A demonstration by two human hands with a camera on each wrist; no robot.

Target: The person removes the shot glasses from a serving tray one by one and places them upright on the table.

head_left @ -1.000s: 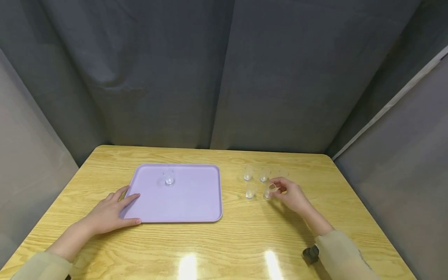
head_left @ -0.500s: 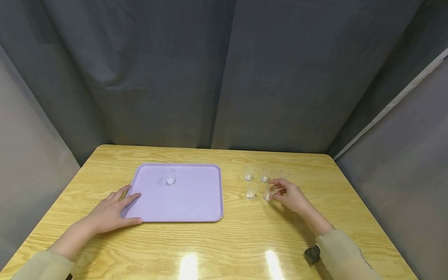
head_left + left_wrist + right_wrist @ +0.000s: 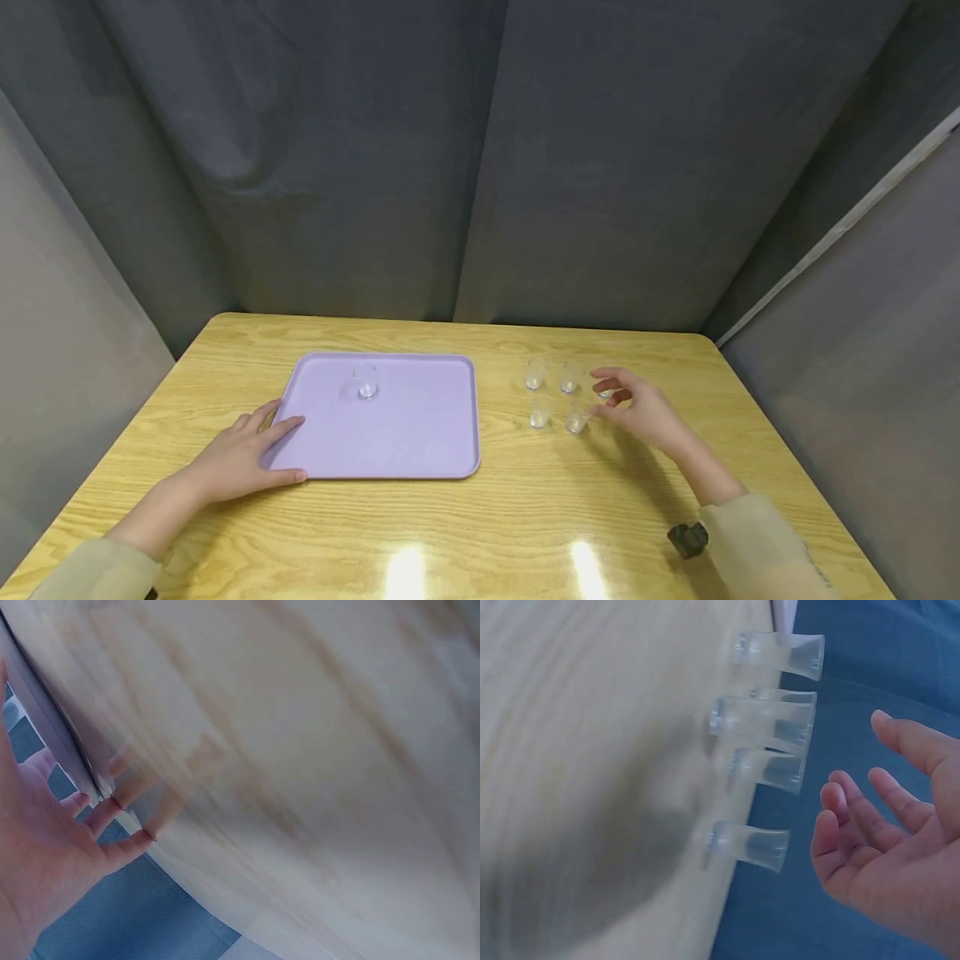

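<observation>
My left hand [image 3: 234, 460] rests at the left edge of a lilac tray [image 3: 405, 442], fingers spread, with thumb and index finger over the rim. One clear shot glass [image 3: 367, 382] stands upright on the tray's back left part. To the right of the tray, several similar glasses stand in two rows on the table. My right hand [image 3: 647, 412] hovers just right of the front-right glass [image 3: 577, 418], its fingers loosely bent with nothing between them. It partly hides the back-right glass [image 3: 606, 393]. In the right wrist view the fingers are apart from the glasses [image 3: 765, 721].
The wooden table [image 3: 480, 533] has a rounded far edge, with dark grey curtains [image 3: 360, 167] behind it. Lighter panels stand at both sides. A small black device [image 3: 687, 540] sits at the right cuff.
My right hand has let go of the front-right glass and moved slightly right and back, its fingers opening. That glass stays standing. The left hand keeps its place on the tray.
</observation>
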